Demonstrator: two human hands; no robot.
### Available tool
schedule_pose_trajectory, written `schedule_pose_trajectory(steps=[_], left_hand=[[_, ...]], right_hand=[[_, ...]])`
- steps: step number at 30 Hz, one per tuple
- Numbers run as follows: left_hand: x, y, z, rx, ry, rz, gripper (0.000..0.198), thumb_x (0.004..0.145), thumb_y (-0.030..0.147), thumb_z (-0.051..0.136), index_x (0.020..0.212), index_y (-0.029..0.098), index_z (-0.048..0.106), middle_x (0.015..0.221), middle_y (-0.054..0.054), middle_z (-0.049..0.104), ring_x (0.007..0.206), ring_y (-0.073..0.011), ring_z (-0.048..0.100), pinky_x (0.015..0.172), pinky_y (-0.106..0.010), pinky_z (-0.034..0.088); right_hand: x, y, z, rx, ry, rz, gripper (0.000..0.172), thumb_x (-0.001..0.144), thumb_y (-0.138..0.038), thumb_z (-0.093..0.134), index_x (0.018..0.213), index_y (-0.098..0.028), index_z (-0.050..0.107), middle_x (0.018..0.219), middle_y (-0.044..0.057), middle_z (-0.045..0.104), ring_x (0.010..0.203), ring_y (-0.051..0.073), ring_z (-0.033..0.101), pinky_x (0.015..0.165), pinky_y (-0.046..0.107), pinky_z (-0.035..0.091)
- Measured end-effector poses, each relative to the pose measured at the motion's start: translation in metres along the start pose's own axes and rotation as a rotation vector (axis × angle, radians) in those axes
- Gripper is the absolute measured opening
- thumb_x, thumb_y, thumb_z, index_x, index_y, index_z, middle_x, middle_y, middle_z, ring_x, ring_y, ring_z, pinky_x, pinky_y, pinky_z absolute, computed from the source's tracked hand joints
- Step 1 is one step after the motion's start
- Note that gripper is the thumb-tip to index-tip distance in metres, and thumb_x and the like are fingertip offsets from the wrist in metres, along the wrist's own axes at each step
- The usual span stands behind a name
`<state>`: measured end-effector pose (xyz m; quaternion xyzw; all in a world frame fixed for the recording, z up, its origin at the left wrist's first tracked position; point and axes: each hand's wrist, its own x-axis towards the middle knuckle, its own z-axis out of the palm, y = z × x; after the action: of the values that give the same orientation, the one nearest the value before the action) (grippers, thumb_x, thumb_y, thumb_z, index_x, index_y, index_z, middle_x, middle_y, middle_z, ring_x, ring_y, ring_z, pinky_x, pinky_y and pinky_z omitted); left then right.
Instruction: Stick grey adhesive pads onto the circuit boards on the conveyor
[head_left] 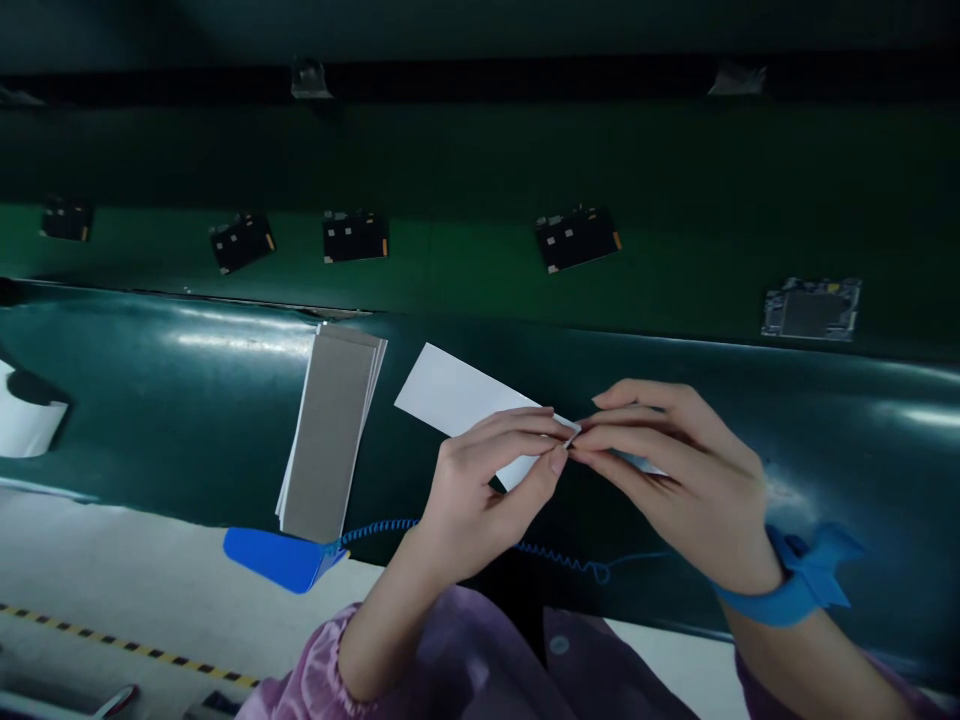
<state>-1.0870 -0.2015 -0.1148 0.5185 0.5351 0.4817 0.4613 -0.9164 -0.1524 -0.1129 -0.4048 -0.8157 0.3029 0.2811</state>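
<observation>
Fingertips of both hands meet at the right end of a white rectangular sheet (457,385), over the dark green bench. My left hand (495,480) is closed in a pinch on a raised white edge there; I cannot tell whether that edge belongs to the sheet or to a separate small piece. Coming from the right, my right hand (682,470) has its thumb and fingers pressed together at the same spot. What it grips is hidden by the fingers. Something pale shows beneath the right palm. A blue wrist strap (795,590) circles my right wrist.
A stack of grey-topped strips (330,430) lies left of the sheet. Along the green strip behind are several black boards (577,240) and a silvery circuit board (812,310). A coiled blue cord (559,557) crosses the bench near a blue flap (277,560). Curled white material (30,420) sits far left.
</observation>
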Motion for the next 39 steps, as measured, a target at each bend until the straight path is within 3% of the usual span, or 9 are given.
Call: schedule_pose_trajectory(steps=[6,10,13,16,19,21,27,31,39], left_hand=[[0.002,0.001,0.005,-0.276,0.057,-0.407,0.013,0.085,0.02,0.064,0.074,0.018,0.07,0.087,-0.003,0.075,0.078,-0.0128,0.069,0.069,-0.021,0.053],[0.003,-0.003,0.004,-0.305,0.077,-0.556,0.013,0.082,0.025,0.066,0.072,0.019,0.07,0.08,-0.001,0.073,0.073,-0.0128,0.065,0.065,-0.021,0.05],[0.001,-0.008,-0.001,-0.251,0.109,-0.586,0.015,0.082,0.028,0.065,0.07,0.019,0.069,0.068,0.001,0.067,0.066,-0.0116,0.059,0.06,-0.02,0.046],[-0.003,-0.013,-0.005,-0.228,0.119,-0.584,0.018,0.083,0.03,0.064,0.07,0.019,0.068,0.066,0.0,0.064,0.065,-0.0122,0.057,0.059,-0.021,0.044],[-0.007,-0.016,-0.008,-0.231,0.101,-0.59,0.021,0.084,0.035,0.063,0.072,0.019,0.068,0.068,-0.001,0.065,0.066,-0.013,0.057,0.06,-0.021,0.044],[-0.008,-0.017,-0.009,-0.223,0.099,-0.601,0.023,0.083,0.038,0.064,0.072,0.018,0.068,0.068,-0.001,0.064,0.065,-0.0129,0.055,0.058,-0.021,0.043],[-0.005,-0.018,-0.009,-0.222,0.141,-0.625,0.027,0.079,0.041,0.066,0.067,0.017,0.066,0.065,-0.002,0.062,0.063,-0.0135,0.053,0.057,-0.022,0.042],[-0.005,-0.019,-0.01,-0.241,0.131,-0.644,0.027,0.079,0.041,0.066,0.068,0.017,0.066,0.066,-0.001,0.062,0.063,-0.0129,0.053,0.057,-0.022,0.041],[-0.003,-0.017,-0.006,-0.255,0.112,-0.653,0.026,0.08,0.041,0.065,0.069,0.017,0.067,0.065,-0.001,0.06,0.061,-0.0124,0.051,0.055,-0.021,0.04]], right_hand=[[0.004,0.002,-0.001,0.063,-0.04,0.143,0.01,0.089,-0.021,0.062,0.08,-0.024,0.066,0.103,0.003,0.061,0.071,0.012,0.063,0.059,0.027,0.056],[0.006,0.015,-0.004,0.181,-0.072,0.338,0.015,0.088,-0.03,0.06,0.076,-0.023,0.065,0.098,0.006,0.063,0.076,0.017,0.064,0.056,0.029,0.053],[0.021,0.048,-0.008,0.188,-0.013,0.403,0.014,0.085,-0.033,0.064,0.076,-0.022,0.066,0.099,0.007,0.065,0.094,0.023,0.063,0.069,0.034,0.054],[0.054,0.101,-0.016,0.156,0.096,0.449,0.01,0.084,-0.025,0.066,0.076,-0.018,0.067,0.102,0.007,0.066,0.096,0.019,0.061,0.082,0.034,0.051],[0.095,0.147,-0.025,0.052,0.075,0.524,0.012,0.086,-0.022,0.063,0.084,-0.011,0.069,0.101,0.009,0.066,0.089,0.014,0.06,0.083,0.031,0.049],[0.117,0.165,-0.029,-0.099,0.025,0.566,0.019,0.086,-0.024,0.063,0.088,-0.007,0.07,0.102,0.011,0.065,0.091,0.015,0.059,0.085,0.032,0.047],[0.142,0.18,-0.027,-0.296,-0.08,0.665,0.036,0.088,-0.032,0.059,0.098,-0.001,0.071,0.119,0.015,0.057,0.096,0.017,0.057,0.087,0.034,0.045],[0.139,0.189,-0.027,-0.291,-0.027,0.679,0.035,0.085,-0.034,0.062,0.091,-0.001,0.072,0.115,0.015,0.058,0.087,0.015,0.057,0.081,0.033,0.046],[0.131,0.184,-0.028,-0.391,0.02,0.685,0.044,0.087,-0.041,0.054,0.096,-0.001,0.069,0.117,0.016,0.058,0.103,0.024,0.057,0.086,0.039,0.041]])
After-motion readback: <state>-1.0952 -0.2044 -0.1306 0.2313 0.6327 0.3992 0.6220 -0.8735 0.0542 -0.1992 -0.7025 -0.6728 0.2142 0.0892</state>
